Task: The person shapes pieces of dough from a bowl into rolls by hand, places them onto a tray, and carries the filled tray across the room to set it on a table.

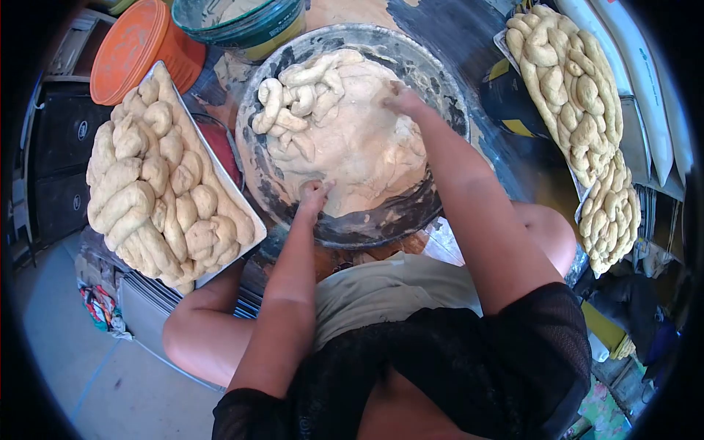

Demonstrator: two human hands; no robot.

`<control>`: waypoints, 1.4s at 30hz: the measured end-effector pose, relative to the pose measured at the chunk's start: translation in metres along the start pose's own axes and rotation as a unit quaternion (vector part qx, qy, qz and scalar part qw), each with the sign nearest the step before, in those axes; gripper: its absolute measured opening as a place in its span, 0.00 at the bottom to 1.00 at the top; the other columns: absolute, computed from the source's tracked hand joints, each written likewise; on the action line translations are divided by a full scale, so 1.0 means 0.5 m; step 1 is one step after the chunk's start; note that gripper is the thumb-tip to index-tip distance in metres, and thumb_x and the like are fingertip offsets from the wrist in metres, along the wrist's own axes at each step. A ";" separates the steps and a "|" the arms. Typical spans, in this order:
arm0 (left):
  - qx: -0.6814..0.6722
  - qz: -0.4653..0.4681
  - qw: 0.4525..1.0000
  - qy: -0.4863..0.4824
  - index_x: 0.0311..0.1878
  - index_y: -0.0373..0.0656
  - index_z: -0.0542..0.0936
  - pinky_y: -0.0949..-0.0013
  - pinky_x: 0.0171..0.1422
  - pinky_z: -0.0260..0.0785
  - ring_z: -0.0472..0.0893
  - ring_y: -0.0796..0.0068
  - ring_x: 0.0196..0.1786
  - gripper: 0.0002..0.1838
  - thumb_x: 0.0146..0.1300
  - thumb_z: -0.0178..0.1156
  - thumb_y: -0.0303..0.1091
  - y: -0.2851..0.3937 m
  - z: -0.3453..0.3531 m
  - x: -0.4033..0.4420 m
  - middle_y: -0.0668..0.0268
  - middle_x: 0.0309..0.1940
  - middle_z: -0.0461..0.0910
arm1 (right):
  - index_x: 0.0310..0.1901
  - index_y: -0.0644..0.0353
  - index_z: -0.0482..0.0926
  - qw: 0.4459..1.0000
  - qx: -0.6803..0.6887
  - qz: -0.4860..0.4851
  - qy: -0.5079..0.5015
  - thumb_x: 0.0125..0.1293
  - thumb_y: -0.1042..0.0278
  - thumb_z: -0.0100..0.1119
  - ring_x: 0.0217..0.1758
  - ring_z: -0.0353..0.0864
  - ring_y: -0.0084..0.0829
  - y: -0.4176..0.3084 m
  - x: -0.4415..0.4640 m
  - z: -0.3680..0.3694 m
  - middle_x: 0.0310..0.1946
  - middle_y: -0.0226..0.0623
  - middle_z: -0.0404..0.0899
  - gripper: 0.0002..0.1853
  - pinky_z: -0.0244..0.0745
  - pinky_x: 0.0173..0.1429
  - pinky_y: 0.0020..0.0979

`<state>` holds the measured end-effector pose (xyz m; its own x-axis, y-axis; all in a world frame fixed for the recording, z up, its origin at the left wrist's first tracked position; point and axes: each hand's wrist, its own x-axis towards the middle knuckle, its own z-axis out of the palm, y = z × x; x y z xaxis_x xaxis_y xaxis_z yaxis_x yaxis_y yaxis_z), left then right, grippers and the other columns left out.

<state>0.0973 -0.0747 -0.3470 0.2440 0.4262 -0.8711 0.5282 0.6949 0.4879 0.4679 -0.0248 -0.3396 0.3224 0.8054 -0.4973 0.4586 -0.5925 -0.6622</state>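
A wide dark round pan (451,95) sits in front of my crossed legs, its rim and walls smeared with dried residue. Inside it lies a powdery tan dough-like mass (352,139), spread flat and rough in the middle. Thick twisted rolls of dough (286,103) are heaped at its upper left. My left hand (314,196) is closed in a fist at the near left edge of the mass, touching it. At the far right side, my right hand (403,99) has its fingers curled into the mass. Both sets of fingertips are partly hidden.
Trays piled with twisted dough rolls stand at left (158,191) and right (568,88), with another smaller pile (610,213) below the right one. An orange tub (128,51) and a green-rimmed bucket (242,33) stand behind the pan. White sacks (642,81) lean at the far right.
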 end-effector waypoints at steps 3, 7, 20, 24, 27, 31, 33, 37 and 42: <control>-0.299 0.066 0.952 -0.029 0.54 0.36 0.71 0.62 0.46 0.72 0.78 0.66 0.45 0.27 0.57 0.66 0.43 0.037 0.033 -0.031 0.58 0.40 0.80 | 0.63 0.60 0.66 0.964 -0.242 0.050 0.096 0.45 0.48 0.71 0.60 0.72 0.42 -0.065 -0.019 0.063 0.58 0.48 0.72 0.44 0.66 0.63 0.37; -0.421 0.011 0.907 -0.028 0.54 0.36 0.70 0.60 0.47 0.72 0.78 0.64 0.47 0.25 0.57 0.65 0.38 -0.021 0.059 0.072 0.55 0.45 0.78 | 0.60 0.58 0.69 0.982 -0.180 0.038 0.045 0.46 0.50 0.70 0.59 0.72 0.42 -0.065 -0.019 0.066 0.56 0.47 0.73 0.39 0.66 0.62 0.37; 0.170 0.261 0.892 0.328 0.51 0.32 0.68 0.55 0.55 0.66 0.74 0.50 0.48 0.29 0.46 0.67 0.32 0.106 -0.002 0.012 0.49 0.42 0.73 | 0.61 0.58 0.63 0.965 0.041 0.037 0.256 0.51 0.69 0.61 0.61 0.68 0.41 -0.054 -0.008 0.040 0.61 0.46 0.66 0.33 0.64 0.63 0.36; 0.156 0.340 0.810 0.452 0.62 0.33 0.63 0.56 0.69 0.55 0.62 0.46 0.64 0.45 0.41 0.74 0.34 0.231 -0.014 0.004 0.43 0.64 0.58 | 0.68 0.53 0.57 0.962 -0.093 -0.216 0.136 0.50 0.70 0.60 0.72 0.54 0.42 -0.205 0.049 0.070 0.68 0.47 0.55 0.40 0.51 0.74 0.38; 0.108 0.358 0.809 0.453 0.64 0.31 0.60 0.56 0.72 0.51 0.58 0.46 0.68 0.49 0.39 0.75 0.36 0.280 -0.034 0.047 0.43 0.67 0.55 | 0.66 0.52 0.61 0.936 -0.189 -0.279 0.101 0.49 0.70 0.61 0.69 0.59 0.42 -0.340 0.032 0.103 0.68 0.47 0.58 0.39 0.51 0.73 0.46; 0.191 0.182 0.870 0.416 0.63 0.41 0.65 0.49 0.67 0.56 0.63 0.46 0.64 0.44 0.43 0.74 0.44 0.316 -0.047 0.005 0.49 0.61 0.65 | 0.67 0.48 0.61 0.943 -0.273 -0.188 0.039 0.51 0.69 0.61 0.68 0.60 0.40 -0.388 -0.006 0.158 0.64 0.42 0.64 0.38 0.52 0.69 0.53; 0.255 0.132 0.864 0.414 0.57 0.47 0.72 0.46 0.61 0.60 0.66 0.47 0.59 0.35 0.44 0.71 0.46 0.308 -0.053 -0.007 0.54 0.56 0.69 | 0.68 0.48 0.60 0.939 -0.298 -0.169 -0.020 0.53 0.67 0.60 0.69 0.60 0.42 -0.383 -0.024 0.181 0.64 0.44 0.65 0.38 0.52 0.70 0.53; 0.286 0.136 0.831 0.458 0.50 0.42 0.77 0.51 0.62 0.60 0.67 0.49 0.59 0.24 0.50 0.63 0.42 0.269 -0.030 -0.051 0.54 0.54 0.69 | 0.64 0.50 0.66 0.949 -0.221 -0.224 0.003 0.54 0.68 0.58 0.66 0.63 0.45 -0.310 -0.132 0.263 0.56 0.46 0.72 0.32 0.55 0.66 0.53; 0.276 0.139 0.919 0.244 0.64 0.33 0.59 0.56 0.64 0.64 0.71 0.47 0.59 0.44 0.46 0.67 0.45 0.152 -0.010 -0.120 0.44 0.57 0.69 | 0.60 0.55 0.70 0.946 -0.108 -0.296 -0.075 0.54 0.67 0.58 0.57 0.73 0.47 -0.197 -0.248 0.291 0.53 0.46 0.73 0.28 0.67 0.59 0.47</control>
<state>0.1188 -0.0445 -0.2575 0.1094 0.8454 -0.5228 0.8661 0.1770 0.4674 0.2621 -0.0685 -0.2940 -0.1574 0.9747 -0.1585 0.6854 -0.0077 -0.7281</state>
